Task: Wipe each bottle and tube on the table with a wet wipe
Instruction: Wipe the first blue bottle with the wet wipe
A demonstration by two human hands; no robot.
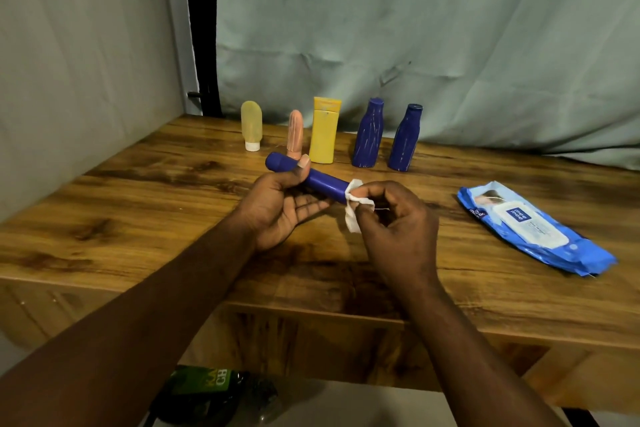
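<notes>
Lying below the near edge of the table (138, 218) is a dark thing with a green label (204, 388), too blurred to name. Above it both bare forearms reach over the wooden top. The left hand (280, 208) holds the blue tube (325, 182) clear of the table, thumb curled over it and fingers laid beneath, with the capped end pointing up and left. The right hand (398, 225) pinches a crumpled white wipe (353, 210) between thumb and fingertips and presses it on the tube's other, lower end. To the right, well apart from the hands, a blue pack (533, 229) of wipes lies flat, its white flap closed.

Farther back a row stands upright near the far edge: a clear tube (251, 126) on its white cap, a peach tube (295, 135), a yellow bottle (324, 130) just beside it, then the first blue bottle (367, 133) and the second blue bottle (403, 139), near each other but apart. A pale cloth (415, 28) hangs behind the table.
</notes>
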